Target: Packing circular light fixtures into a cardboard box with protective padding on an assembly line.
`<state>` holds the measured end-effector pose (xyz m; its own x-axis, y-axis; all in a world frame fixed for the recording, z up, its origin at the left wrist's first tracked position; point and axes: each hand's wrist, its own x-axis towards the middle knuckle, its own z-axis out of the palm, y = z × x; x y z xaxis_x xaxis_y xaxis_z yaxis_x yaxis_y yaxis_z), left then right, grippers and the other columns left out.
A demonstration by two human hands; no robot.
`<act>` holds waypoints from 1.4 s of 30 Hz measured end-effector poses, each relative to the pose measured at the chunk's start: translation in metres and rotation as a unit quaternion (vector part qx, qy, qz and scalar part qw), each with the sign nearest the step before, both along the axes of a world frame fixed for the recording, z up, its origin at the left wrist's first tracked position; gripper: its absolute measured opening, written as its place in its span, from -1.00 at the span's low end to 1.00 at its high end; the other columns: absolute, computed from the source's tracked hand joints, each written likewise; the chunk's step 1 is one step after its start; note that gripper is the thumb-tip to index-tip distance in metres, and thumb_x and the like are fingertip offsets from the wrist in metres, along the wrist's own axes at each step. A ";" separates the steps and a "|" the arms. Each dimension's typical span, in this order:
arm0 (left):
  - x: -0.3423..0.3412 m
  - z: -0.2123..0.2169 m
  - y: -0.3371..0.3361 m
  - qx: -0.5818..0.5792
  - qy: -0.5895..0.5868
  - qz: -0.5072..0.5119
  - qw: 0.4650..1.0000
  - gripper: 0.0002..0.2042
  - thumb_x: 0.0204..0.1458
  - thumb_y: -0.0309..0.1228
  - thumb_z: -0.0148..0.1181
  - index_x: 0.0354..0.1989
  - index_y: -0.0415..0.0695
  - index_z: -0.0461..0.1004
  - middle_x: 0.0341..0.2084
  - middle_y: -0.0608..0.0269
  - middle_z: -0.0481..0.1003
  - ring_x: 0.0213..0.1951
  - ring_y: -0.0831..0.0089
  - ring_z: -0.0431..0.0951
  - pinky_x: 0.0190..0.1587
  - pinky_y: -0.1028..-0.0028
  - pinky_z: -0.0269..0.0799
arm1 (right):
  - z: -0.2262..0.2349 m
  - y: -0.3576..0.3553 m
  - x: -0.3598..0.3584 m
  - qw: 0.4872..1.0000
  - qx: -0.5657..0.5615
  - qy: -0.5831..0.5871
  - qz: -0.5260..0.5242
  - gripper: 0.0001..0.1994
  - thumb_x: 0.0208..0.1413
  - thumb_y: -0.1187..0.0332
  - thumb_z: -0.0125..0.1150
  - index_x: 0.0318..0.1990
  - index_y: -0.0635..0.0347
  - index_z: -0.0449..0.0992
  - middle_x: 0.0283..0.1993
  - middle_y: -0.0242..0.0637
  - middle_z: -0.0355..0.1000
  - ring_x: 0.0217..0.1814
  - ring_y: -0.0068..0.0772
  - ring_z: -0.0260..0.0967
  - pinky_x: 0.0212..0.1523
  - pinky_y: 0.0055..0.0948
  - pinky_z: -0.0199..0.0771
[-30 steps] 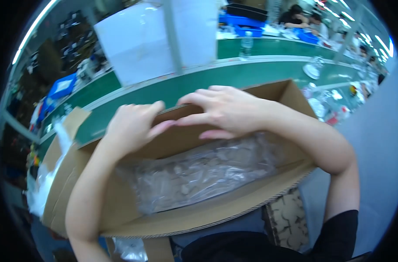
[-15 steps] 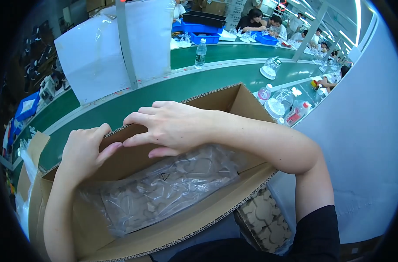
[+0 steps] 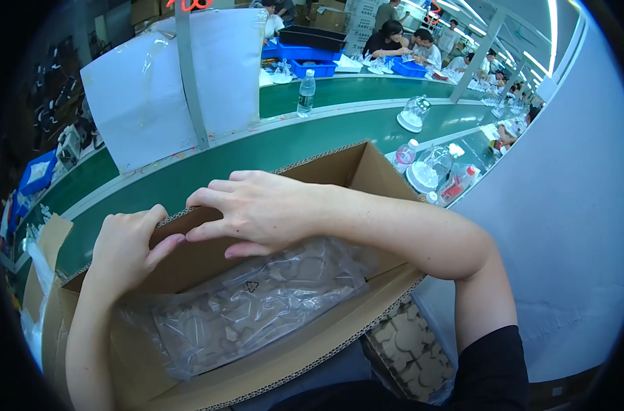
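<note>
An open cardboard box (image 3: 305,366) stands in front of me. In it lies a clear plastic bag (image 3: 257,301) around a brown moulded-pulp tray (image 3: 236,332). My left hand (image 3: 123,250) grips the box's far wall near its left end, thumb on the inside and fingers over the rim. Just right of it, my right hand (image 3: 253,212) is bent over the same rim. Its thumb and a finger show inside the wall; the tips of the others are partly hidden behind it.
Another moulded-pulp tray (image 3: 408,342) sits right of the box's near side. Beyond are a green conveyor (image 3: 353,123), a water bottle (image 3: 306,94), a clear dome on a white base (image 3: 413,114) and a red-labelled bottle (image 3: 459,183). A white panel (image 3: 552,240) stands at right; people work farther off.
The view has shifted slightly, so the box appears a little lower and farther left. Both hands keep their places on the box's far rim.
</note>
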<state>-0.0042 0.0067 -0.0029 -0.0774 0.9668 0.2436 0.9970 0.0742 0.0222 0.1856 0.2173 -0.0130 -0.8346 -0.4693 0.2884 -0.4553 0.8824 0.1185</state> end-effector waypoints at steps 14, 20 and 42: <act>-0.001 0.003 -0.001 -0.007 -0.013 0.007 1.000 -0.69 0.10 -0.15 0.40 -0.27 -0.15 0.52 -0.44 0.01 0.61 -0.33 -0.05 0.63 -0.26 0.08 0.49 | 0.003 -0.002 -0.001 1.000 -0.006 0.002 0.002 -0.44 0.20 0.07 0.36 0.36 -0.15 0.47 0.31 -0.15 0.31 0.19 -0.19 0.39 0.05 -0.21 0.49; 0.002 0.005 -0.002 -0.017 -0.005 0.016 1.000 -0.68 0.13 -0.09 0.37 -0.28 -0.11 0.52 -0.45 0.03 0.61 -0.33 -0.03 0.64 -0.26 0.08 0.50 | 0.001 -0.003 -0.001 1.000 -0.013 -0.010 0.006 -0.43 0.21 0.07 0.35 0.38 -0.15 0.46 0.33 -0.14 0.30 0.21 -0.17 0.39 0.07 -0.19 0.49; 0.004 0.009 -0.006 -0.017 0.027 -0.006 0.999 -0.62 0.21 0.00 0.29 -0.31 -0.11 0.48 -0.49 0.13 0.62 -0.39 0.06 0.65 -0.33 0.14 0.51 | 0.007 -0.006 0.004 1.000 0.002 -0.018 -0.001 -0.42 0.26 0.07 0.30 0.42 -0.18 0.40 0.35 -0.15 0.28 0.19 -0.18 0.39 0.08 -0.20 0.46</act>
